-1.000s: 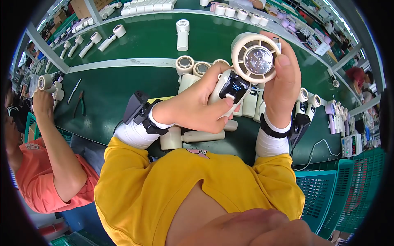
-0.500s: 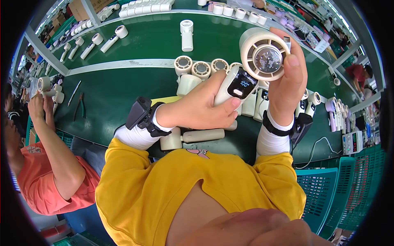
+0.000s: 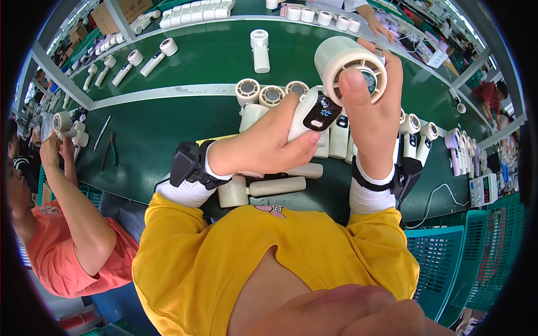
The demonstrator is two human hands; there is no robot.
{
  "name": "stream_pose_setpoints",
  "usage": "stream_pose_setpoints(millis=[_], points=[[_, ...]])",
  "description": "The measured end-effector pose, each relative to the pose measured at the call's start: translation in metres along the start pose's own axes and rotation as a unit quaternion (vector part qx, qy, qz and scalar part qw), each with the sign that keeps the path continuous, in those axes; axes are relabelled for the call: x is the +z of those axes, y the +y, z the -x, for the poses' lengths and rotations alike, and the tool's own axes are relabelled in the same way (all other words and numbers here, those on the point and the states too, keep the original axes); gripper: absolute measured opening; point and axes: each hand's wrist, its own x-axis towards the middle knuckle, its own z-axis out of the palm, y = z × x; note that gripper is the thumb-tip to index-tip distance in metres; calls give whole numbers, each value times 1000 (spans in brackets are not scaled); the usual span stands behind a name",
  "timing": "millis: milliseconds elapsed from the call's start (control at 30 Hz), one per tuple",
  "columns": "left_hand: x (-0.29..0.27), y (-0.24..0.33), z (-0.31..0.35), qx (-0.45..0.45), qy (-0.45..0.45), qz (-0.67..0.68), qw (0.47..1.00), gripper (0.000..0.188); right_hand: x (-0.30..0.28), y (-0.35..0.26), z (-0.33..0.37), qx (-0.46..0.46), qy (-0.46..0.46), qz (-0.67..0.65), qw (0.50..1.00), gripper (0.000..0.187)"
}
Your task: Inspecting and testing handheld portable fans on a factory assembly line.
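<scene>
A cream handheld fan (image 3: pixel 339 55) is tilted up in front of me, between both hands. My left hand (image 3: pixel 263 140) is closed around its handle, thumb below the lit black display panel. At the round head, my right hand (image 3: pixel 374 120) lays its thumb across the ringed grille while its fingers reach behind. A small metal plug tip (image 3: pixel 380 55) shows by the right fingers; its other end is hidden. Several similar fans (image 3: pixel 272 96) stand and lie beyond and beneath my hands. Closer to me, another fan (image 3: pixel 232 191) rests on its side.
Pliers (image 3: pixel 110 151) and a pen-like tool (image 3: pixel 102 133) lie on the green table (image 3: pixel 168 126) at left, near a co-worker in orange. A white cable (image 3: pixel 443 190) runs toward a small meter (image 3: pixel 483 190) at right. Teal baskets (image 3: pixel 437 263) stand below the table's right edge.
The fan and both hands have shifted slightly left. My right thumb has moved from the head's rim onto the grille. Another person's hand has come into view at the far side.
</scene>
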Motion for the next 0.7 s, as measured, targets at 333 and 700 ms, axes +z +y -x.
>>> stream_pose_setpoints(millis=[333,700], points=[[3,-15,4,-4,-12,63,998,38,-5,-1,2,-11,16,59,998,44],[3,-17,1,12,-2,40,999,41,5,-4,-1,30,26,-29,999,54]])
